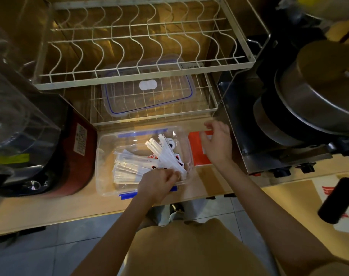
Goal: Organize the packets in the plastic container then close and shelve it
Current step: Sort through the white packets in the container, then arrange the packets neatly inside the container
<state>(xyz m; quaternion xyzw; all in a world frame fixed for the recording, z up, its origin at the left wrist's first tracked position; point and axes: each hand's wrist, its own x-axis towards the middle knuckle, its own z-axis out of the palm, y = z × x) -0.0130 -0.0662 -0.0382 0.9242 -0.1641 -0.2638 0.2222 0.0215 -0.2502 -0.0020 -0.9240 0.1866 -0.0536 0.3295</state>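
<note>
A clear plastic container [108,148] with blue clips stands open on the wooden counter, with several long white packets [130,166] lying in it. My left hand [159,183] reaches into its near right corner and grips a fanned bunch of white packets [165,154] by their lower ends. My right hand [217,142] hovers with fingers spread over a red packet [197,154] lying on the counter just right of the container. The container's clear lid [149,92], edged in blue, lies on the lower wire shelf behind it.
A white wire dish rack [141,76] stands over the counter behind the container. A red appliance [78,154] with a clear vessel sits at the left. A steel appliance [279,156] with a stacked pot [317,92] stands at the right. The counter edge [110,212] runs below.
</note>
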